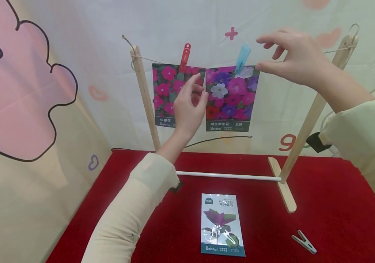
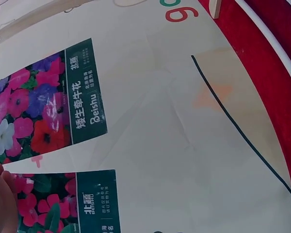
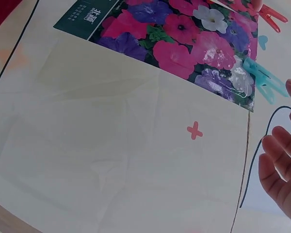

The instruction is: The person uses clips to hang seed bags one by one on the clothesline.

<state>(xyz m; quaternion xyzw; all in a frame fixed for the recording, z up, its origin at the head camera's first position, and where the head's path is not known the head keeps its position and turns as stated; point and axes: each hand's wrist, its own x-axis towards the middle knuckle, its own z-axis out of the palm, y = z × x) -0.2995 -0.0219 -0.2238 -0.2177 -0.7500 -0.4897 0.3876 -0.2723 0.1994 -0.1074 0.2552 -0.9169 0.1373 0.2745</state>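
Two flower seed packets hang side by side from a string. The left packet (image 1: 162,93), with pink flowers, is held by a red clothespin (image 1: 185,58). A light blue clothespin (image 1: 242,58) clips the right packet (image 1: 231,95), with mixed purple, pink and white flowers. My left hand (image 1: 189,106) is in front of the pink packet, its fingertips by the neighbouring edges and its thumb apart from its fingers. My right hand (image 1: 292,56) is raised beside the blue clothespin, fingers spread from the thumb and nothing between them; the thumb tip overlaps the right packet's top corner in the head view.
The string runs between two wooden posts (image 1: 144,95), joined low down by a white rod (image 1: 227,176). On the red cloth (image 1: 256,219) lie another seed packet (image 1: 220,233) and a whitish clothespin (image 1: 304,242). A printed curtain (image 1: 108,47) hangs behind.
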